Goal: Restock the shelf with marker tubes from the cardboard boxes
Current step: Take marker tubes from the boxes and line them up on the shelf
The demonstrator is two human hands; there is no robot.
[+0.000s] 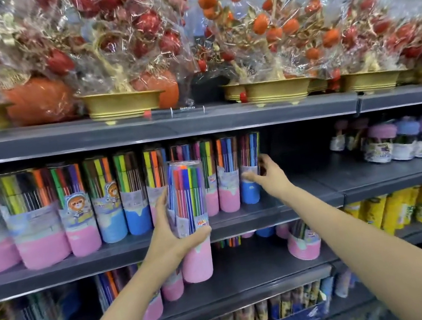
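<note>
My left hand [173, 234] grips a clear marker tube with a pink base [190, 219], held upright in front of the middle shelf [268, 210]. A row of similar marker tubes [78, 210] with pink and blue bases stands along that shelf. My right hand [268, 172] reaches to the right end of the row, with fingers and thumb curled round the last tube, a blue-based one [249, 173]. No cardboard box is in view.
To the right of the row the dark shelf is bare up to several small jars with pink and blue lids [410, 137]. Wrapped fruit-tree ornaments in gold bowls [122, 104] fill the top shelf. More marker tubes [303, 242] and yellow packs [413, 207] sit lower.
</note>
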